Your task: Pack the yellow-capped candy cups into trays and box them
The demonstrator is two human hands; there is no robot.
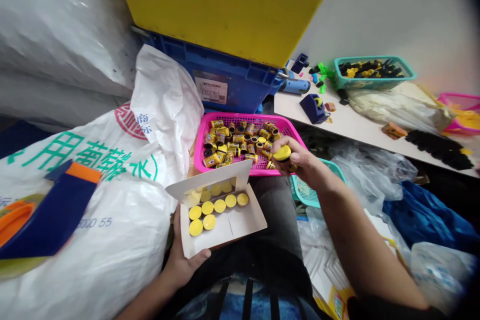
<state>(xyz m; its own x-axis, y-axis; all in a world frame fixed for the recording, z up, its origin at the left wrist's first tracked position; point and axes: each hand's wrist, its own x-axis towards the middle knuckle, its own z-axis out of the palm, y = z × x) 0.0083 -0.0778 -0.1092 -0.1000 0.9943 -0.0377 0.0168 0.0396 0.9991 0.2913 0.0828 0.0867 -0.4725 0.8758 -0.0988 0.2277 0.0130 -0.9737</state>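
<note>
My left hand (183, 260) grips a white cardboard box (232, 232) from its left side, thumb over the near edge. The box's lid stands up at the back. Inside, several small canisters with yellow tops (195, 213) stand upright: a row along the back wall and a shorter row begun at the left. My right hand (296, 157) is closed round a yellow-topped canister (282, 153) above the right front rim of a pink basket (249, 172); whether it holds more than one I cannot tell. Loose yellow-and-black canisters (238, 138) fill that basket, most lying on their sides.
A blue crate (232, 75) with a yellow bin (225, 5) on top rises behind the basket. A large white sack (123, 195) bulges at the left. On the right, a white table (375, 130) bears a teal basket (375, 82) of small parts; plastic bags (375, 170) lie below.
</note>
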